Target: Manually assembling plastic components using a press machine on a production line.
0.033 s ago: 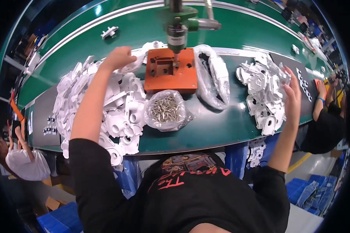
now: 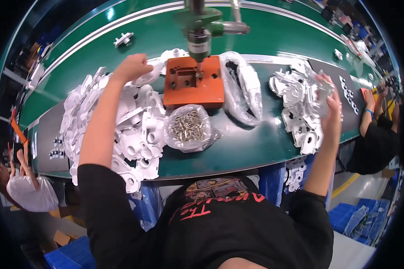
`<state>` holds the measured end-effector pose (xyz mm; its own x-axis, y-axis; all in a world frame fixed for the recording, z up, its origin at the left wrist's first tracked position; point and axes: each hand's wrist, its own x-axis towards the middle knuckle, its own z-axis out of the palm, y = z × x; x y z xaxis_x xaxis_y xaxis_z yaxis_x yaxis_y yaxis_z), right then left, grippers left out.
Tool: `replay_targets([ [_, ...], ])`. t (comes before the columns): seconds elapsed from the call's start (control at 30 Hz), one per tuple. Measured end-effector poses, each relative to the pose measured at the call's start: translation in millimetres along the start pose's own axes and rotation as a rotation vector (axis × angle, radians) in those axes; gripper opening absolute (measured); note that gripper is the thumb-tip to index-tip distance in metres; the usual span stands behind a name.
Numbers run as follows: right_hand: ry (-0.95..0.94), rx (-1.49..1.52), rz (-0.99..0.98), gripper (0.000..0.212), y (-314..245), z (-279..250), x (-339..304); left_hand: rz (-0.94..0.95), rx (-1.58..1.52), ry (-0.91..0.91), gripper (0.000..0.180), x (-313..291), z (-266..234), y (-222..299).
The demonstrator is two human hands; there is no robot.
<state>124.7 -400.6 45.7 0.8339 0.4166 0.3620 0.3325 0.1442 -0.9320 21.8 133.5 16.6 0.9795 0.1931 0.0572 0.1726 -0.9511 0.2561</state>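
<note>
My left hand is closed beside the far edge of a big heap of white plastic parts. A pale, rounded plastic part lies against its fingers; whether they grip it is hidden. Over the smaller right heap of white plastic parts, my right hand is closed on a white plastic part, fingers and thumb on its edges. Between the hands stands an orange fixture block with recesses, under the tip of a green press.
Small metal pins fill a clear plastic bag in front of the fixture. Right of it lies a clear bag bundle. A lone white part sits on the green belt. Co-workers are at both sides; blue crates stand below.
My right hand has shifted slightly left and the white plastic part in it has turned, showing a broader side. My left hand keeps almost the same place. The whole view has moved a little.
</note>
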Motion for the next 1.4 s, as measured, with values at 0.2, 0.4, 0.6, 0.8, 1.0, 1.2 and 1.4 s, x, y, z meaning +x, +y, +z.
replay_targets([
  [0.2, -0.208, 1.164, 0.268, 0.057, 30.2, 113.4, -19.1, -0.175, -0.434, 0.249, 0.023, -53.9, -64.1, 74.9],
  [0.4, -0.418, 1.418, 0.526, 0.063, 33.9, 167.8, -38.7, -0.092, -1.327, 0.103, 0.023, -153.1, -25.1, 145.5],
  [0.6, -0.456, 1.039, 0.410, 0.042, 27.7, 183.8, -54.4, -0.142, -1.665, 0.011, 0.026, -204.3, 27.9, 172.4],
  [0.8, -0.537, 0.698, 0.508, 0.044, 7.4, 205.0, -54.9, -0.098, -1.780, 0.122, 0.029, -209.0, 50.6, 188.8],
  [1.0, -0.548, 0.531, 0.412, 0.035, 11.8, 202.6, -55.7, -0.095, -1.774, 0.070, 0.027, -211.9, 65.4, 189.4],
  [1.2, -0.705, 0.307, 0.559, 0.030, 9.6, 201.1, -51.3, -0.125, -1.913, 0.112, 0.027, -214.8, 69.0, 188.7],
  [1.4, -0.657, 0.191, 0.520, 0.035, 16.2, 211.8, -53.9, -0.149, -1.937, 0.114, 0.027, -216.2, 71.0, 185.7],
])
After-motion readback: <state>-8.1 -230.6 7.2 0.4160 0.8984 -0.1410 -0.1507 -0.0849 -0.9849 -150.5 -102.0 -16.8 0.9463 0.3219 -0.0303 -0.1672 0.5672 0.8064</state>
